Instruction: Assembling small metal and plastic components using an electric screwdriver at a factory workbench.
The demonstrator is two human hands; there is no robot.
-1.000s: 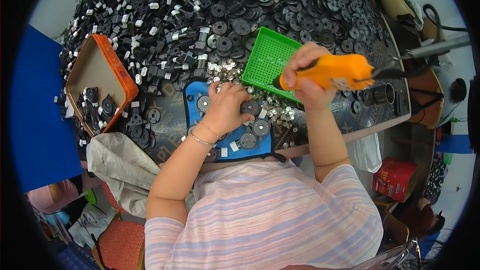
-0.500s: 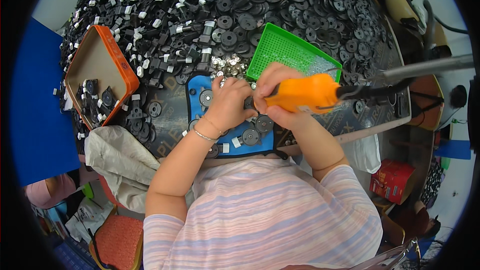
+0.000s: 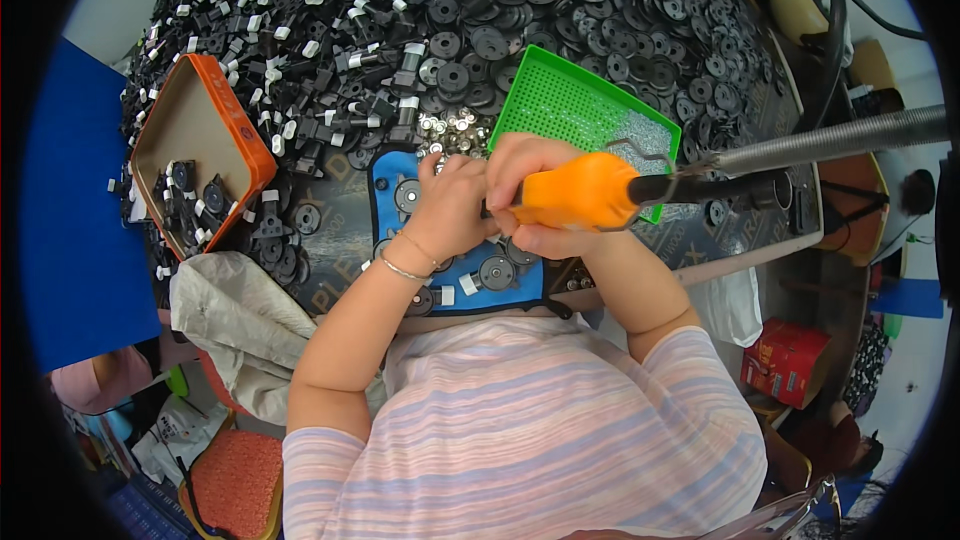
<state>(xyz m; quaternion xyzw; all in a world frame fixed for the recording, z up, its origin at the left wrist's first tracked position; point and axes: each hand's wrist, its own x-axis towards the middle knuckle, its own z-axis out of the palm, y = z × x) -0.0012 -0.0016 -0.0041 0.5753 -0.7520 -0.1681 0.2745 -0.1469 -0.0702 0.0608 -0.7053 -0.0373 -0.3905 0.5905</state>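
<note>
Over the right edge of one blue, black-edged mat (image 3: 525, 296), our right hand (image 3: 528, 160) wraps round one orange plastic power tool (image 3: 578, 194), its long axis nearly crosswise, nose toward our left hand (image 3: 452, 208), tail to the right. Left of that grip, our left hand bends palm-down, fingers curled; we cannot tell what it pinches. Around it lie at least four round dark-grey discs (image 3: 497, 273); beyond the tool sits one green perforated tray (image 3: 543, 90).
</note>
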